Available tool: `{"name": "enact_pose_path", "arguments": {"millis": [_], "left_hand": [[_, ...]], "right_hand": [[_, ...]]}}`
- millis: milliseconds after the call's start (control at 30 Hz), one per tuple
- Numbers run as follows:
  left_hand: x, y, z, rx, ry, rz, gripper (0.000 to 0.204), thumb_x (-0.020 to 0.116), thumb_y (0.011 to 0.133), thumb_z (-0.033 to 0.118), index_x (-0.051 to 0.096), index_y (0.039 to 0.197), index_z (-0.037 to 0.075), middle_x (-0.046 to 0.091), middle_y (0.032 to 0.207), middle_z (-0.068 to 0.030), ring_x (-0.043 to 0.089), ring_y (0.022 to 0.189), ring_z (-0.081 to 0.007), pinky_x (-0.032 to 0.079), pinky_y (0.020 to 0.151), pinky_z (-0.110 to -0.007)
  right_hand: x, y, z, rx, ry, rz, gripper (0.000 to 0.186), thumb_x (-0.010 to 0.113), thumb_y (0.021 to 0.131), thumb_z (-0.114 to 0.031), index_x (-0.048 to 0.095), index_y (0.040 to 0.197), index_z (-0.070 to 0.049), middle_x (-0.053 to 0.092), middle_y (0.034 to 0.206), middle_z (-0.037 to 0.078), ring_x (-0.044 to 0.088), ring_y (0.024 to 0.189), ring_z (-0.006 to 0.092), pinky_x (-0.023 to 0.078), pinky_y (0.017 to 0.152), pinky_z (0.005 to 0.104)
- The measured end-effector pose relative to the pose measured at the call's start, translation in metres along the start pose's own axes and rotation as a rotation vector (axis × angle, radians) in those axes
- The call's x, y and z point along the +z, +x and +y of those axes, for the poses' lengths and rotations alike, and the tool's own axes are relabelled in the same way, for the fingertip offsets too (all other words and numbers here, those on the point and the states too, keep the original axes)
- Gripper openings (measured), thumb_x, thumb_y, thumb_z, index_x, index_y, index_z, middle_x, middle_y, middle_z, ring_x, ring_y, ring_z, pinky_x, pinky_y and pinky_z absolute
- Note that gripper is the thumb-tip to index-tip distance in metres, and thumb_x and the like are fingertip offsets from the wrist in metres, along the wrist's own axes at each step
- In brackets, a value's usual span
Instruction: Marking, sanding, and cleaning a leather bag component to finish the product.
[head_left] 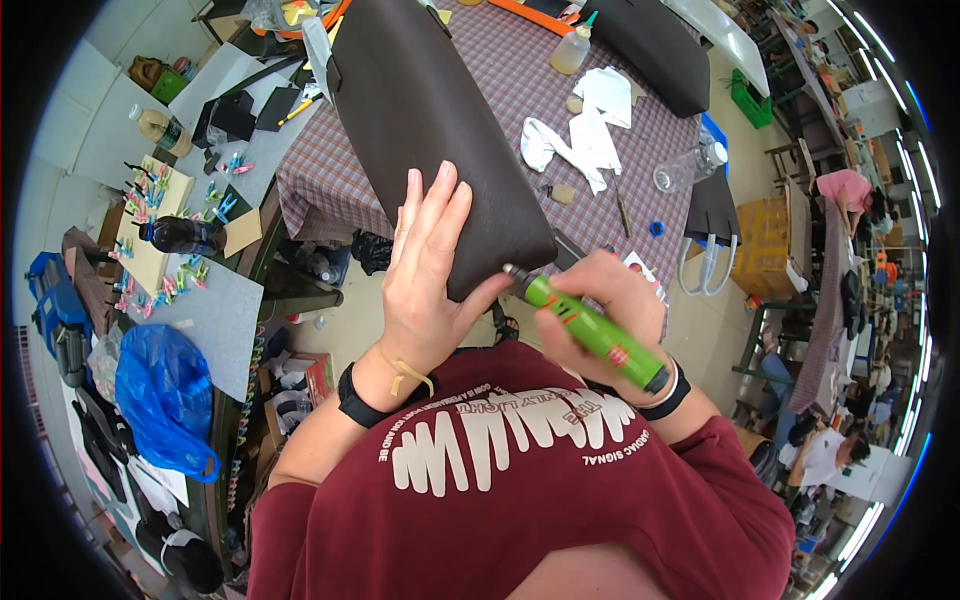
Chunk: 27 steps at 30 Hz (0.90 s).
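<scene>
A dark brown leather bag (440, 120) lies slanted over the near edge of the checked-cloth table. My left hand (430, 270) rests on its side with the fingers stretched out flat and the thumb along the bag's near end. In my right hand (610, 300) is a green cylindrical tool (600, 340) with a black end and a narrow dark tip, the fingers wrapped round it. That tip points at the bag's near lower corner, close to my left thumb. Whether it touches the leather I cannot tell.
White cloth pieces (590, 130), a glue bottle (571, 50) and a clear plastic bottle (690, 168) stand or lie beyond the bag. Another dark bag (650, 50) is at the far right. Leftward, a side table holds colourful clips (165, 275) and a blue plastic bag (165, 400).
</scene>
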<state>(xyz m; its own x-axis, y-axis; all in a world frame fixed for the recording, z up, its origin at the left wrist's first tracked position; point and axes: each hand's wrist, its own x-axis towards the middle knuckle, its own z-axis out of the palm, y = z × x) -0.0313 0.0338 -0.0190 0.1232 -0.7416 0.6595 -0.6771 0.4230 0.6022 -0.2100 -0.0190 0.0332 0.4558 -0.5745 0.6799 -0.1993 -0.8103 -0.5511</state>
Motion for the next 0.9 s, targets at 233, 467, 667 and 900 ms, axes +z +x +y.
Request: {"name": "enact_pose_path", "arguments": {"millis": [233,467,667,900], "left_hand": [[0.0007,0.0016,0.0009,-0.006,0.003,0.002,0.092,0.086,0.056,0.005,0.044,0.137,0.0,0.043,0.142,-0.0246,0.037,0.132,-0.0502,0.034,0.108,-0.054],[0.0003,0.0013,0.0003,-0.007,0.008,0.012,0.092,0.086,0.054,0.003,0.044,0.137,-0.001,0.043,0.142,-0.0244,0.036,0.132,-0.0501,0.034,0.108,-0.054],[-0.0019,-0.0001,0.0004,-0.015,-0.005,0.0,0.084,0.073,0.058,-0.009,0.045,0.137,-0.002,0.039,0.146,-0.0241,0.033,0.137,-0.0436,0.031,0.112,-0.048],[-0.0025,-0.0015,0.0015,-0.025,0.004,-0.003,0.086,0.075,0.057,-0.008,0.044,0.137,-0.001,0.039,0.146,-0.0243,0.032,0.138,-0.0436,0.031,0.112,-0.047]], "right_hand": [[0.0045,0.0032,-0.0045,0.01,-0.019,-0.018,0.03,0.079,0.062,-0.003,0.065,0.088,-0.006,0.062,0.071,0.006,0.06,0.056,0.0209,0.047,0.05,0.0297],[0.0074,0.0047,-0.0037,0.016,0.004,-0.013,0.033,0.079,0.06,-0.003,0.064,0.09,-0.006,0.062,0.072,0.005,0.059,0.056,0.0207,0.047,0.049,0.0294],[0.0096,0.0065,-0.0044,-0.014,0.008,-0.029,0.03,0.078,0.061,-0.004,0.065,0.087,-0.006,0.063,0.072,0.004,0.059,0.056,0.0208,0.047,0.05,0.0297],[0.0054,0.0032,-0.0051,-0.004,-0.003,-0.066,0.031,0.079,0.063,-0.005,0.064,0.091,-0.004,0.063,0.072,0.006,0.059,0.055,0.0218,0.047,0.05,0.03]]}}
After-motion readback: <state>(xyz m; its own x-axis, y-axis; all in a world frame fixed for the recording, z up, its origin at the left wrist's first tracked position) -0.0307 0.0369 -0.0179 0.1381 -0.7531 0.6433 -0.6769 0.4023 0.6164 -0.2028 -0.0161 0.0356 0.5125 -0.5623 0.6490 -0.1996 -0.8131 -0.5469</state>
